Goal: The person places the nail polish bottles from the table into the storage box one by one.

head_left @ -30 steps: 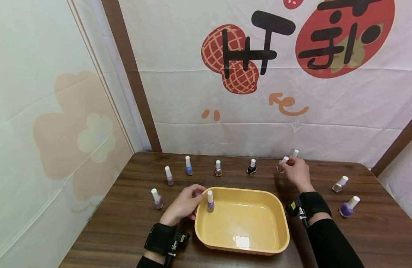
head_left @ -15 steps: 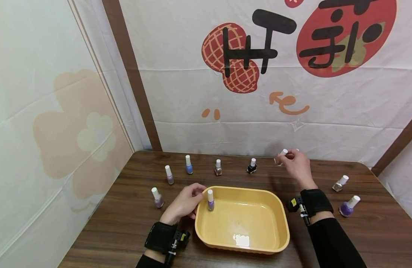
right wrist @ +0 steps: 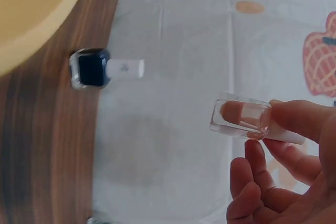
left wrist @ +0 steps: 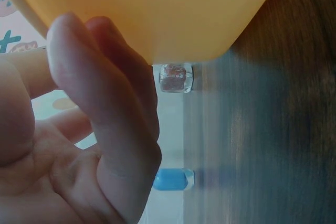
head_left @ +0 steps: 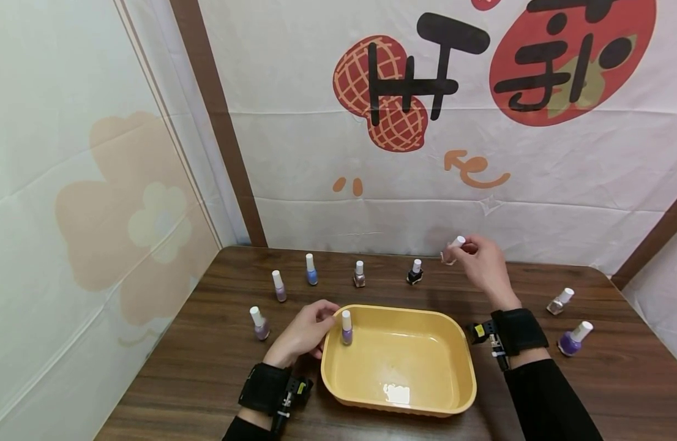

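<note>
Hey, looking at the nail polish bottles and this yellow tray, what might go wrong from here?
The clear nail polish bottle could slip: the right hand pinches it at the cap end, its glass body hanging free. If carried toward the yellow tray, it might knock the black nail polish bottle standing nearby. A bump to the tray could tip the purple nail polish bottle standing inside its far left corner.

My right hand [head_left: 484, 266] has raised the clear bottle [right wrist: 242, 116].
Compared with a second ago, I have it higher and a little further left, against the backdrop [head_left: 294, 159]; the white cap visible beyond my hand then is now hidden.
</note>
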Available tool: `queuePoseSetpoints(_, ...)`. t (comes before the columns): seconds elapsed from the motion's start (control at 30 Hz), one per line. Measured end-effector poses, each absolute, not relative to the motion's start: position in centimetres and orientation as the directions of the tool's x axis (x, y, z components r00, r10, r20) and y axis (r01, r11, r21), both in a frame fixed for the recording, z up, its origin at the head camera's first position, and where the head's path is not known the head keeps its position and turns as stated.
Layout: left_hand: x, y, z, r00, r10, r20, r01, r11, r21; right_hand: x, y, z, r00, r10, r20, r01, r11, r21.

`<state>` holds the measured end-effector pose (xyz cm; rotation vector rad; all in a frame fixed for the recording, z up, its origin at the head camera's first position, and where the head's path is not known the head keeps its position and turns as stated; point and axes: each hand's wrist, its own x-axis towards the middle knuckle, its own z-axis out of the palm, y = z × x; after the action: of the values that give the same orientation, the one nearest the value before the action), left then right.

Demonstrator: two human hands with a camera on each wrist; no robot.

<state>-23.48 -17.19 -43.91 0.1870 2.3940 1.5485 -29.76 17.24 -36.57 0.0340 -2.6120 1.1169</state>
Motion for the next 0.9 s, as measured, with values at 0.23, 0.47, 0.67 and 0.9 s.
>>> queuePoseSetpoints(0.23, -23.6, -17.3, -44.1, -0.951, 0.261, -0.168, -0.046, 0.417, 0.908, -28.8, 15.6, -35.4, -0.956, 0.058, 0.289, -0.168, 0.699, -0.696)
queuePoseSetpoints(0.47, -23.6, -17.2, -44.0, -0.951, 0.257, -0.171, -0.053, 0.411, 0.910, -28.2, 13.9, -35.1, -0.946, -0.019, 0.323, -0.241, 0.706, -0.666)
queuePoseSetpoints(0.67, -23.5, -17.2, -44.0, -0.950, 0.256, -0.178, -0.062, 0.405, 0.912, -27.7, 12.6, -35.1, -0.941, -0.065, 0.332, -0.280, 0.703, -0.654)
queuePoseSetpoints(0.9, -23.6, -17.2, -44.0, -0.948, 0.258, -0.189, -0.069, 0.412, 0.909, -26.9, 11.2, -35.2, -0.933, -0.116, 0.340, -0.317, 0.714, -0.624)
